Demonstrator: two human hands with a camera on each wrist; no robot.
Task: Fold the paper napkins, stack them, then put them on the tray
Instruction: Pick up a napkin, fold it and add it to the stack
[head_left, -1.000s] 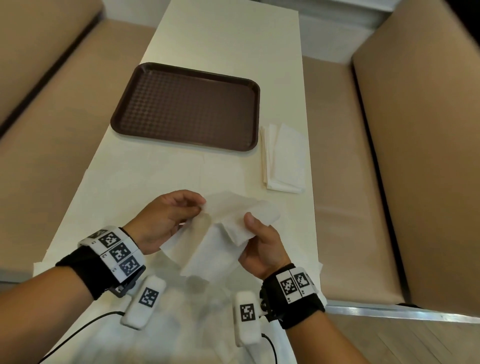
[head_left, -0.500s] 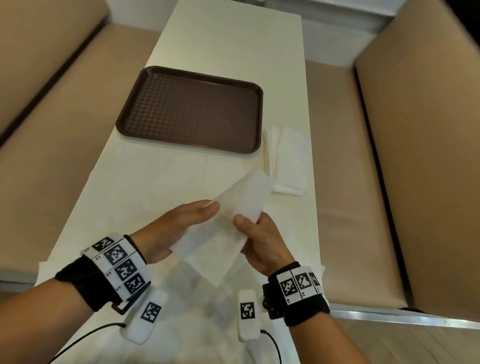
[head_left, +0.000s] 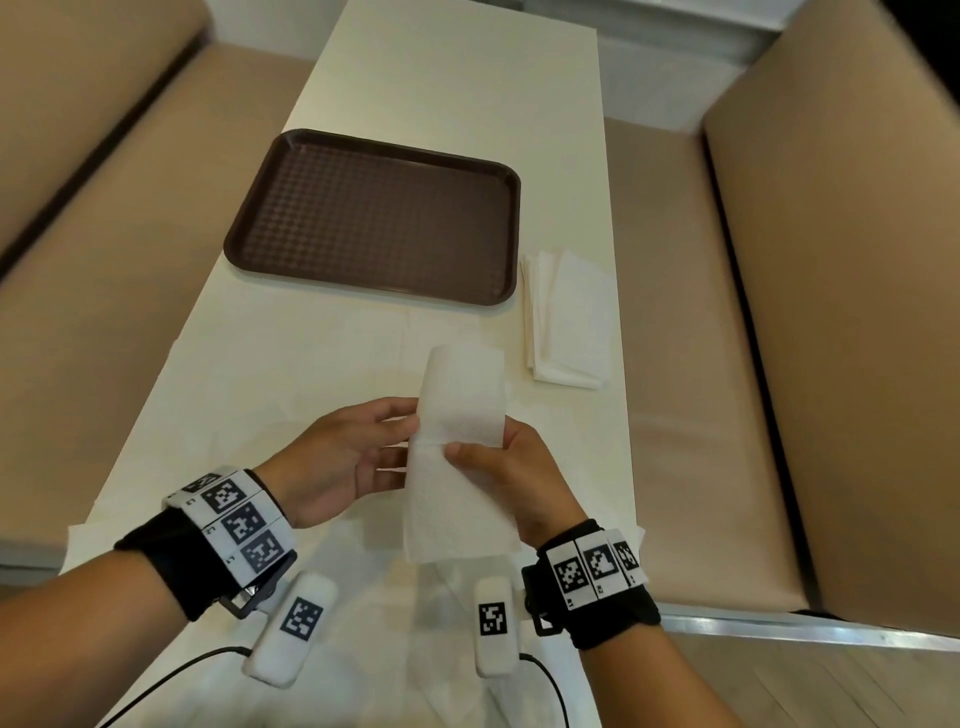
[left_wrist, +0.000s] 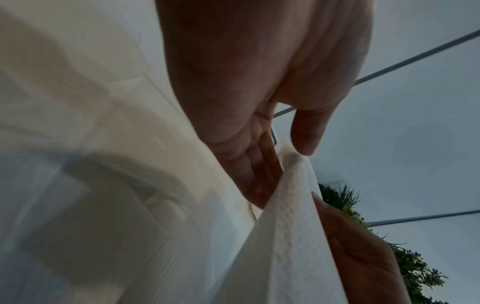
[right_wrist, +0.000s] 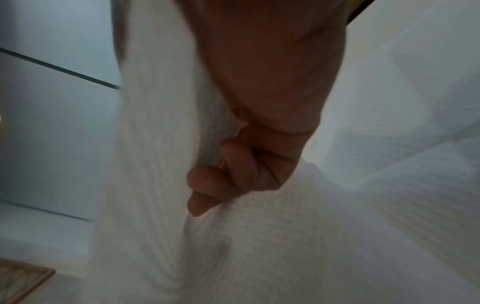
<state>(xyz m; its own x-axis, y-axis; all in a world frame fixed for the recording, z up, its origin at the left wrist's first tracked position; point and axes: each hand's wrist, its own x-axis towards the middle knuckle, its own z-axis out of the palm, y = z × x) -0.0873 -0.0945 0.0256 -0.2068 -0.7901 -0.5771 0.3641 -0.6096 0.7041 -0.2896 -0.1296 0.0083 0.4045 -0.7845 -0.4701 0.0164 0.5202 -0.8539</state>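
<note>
Compared with the view half a second earlier, the paper napkin has swung from a slant to a long narrow strip held nearly upright above the near end of the table, and the 2 hands have drawn closer together at its middle. The left hand touches the strip's left edge with fingers mostly straight and close together; in the left wrist view the thumb tip meets the paper's top fold while the fingers lie along it. The right hand pinches the strip, thumb pressed on the front face and fingers curled behind, as the right wrist view also shows. A stack of folded napkins lies flat near the table's right edge, just beside the right rim of the brown tray, which sits across the middle of the table with nothing on it. More loose white paper lies on the table under the wrists. The far half of the table beyond the tray is open surface. Tan padded benches run along both long sides, close to the table edges. Each wrist wears a black band with white square-patterned markers; no readable words or brand names appear anywhere.
</note>
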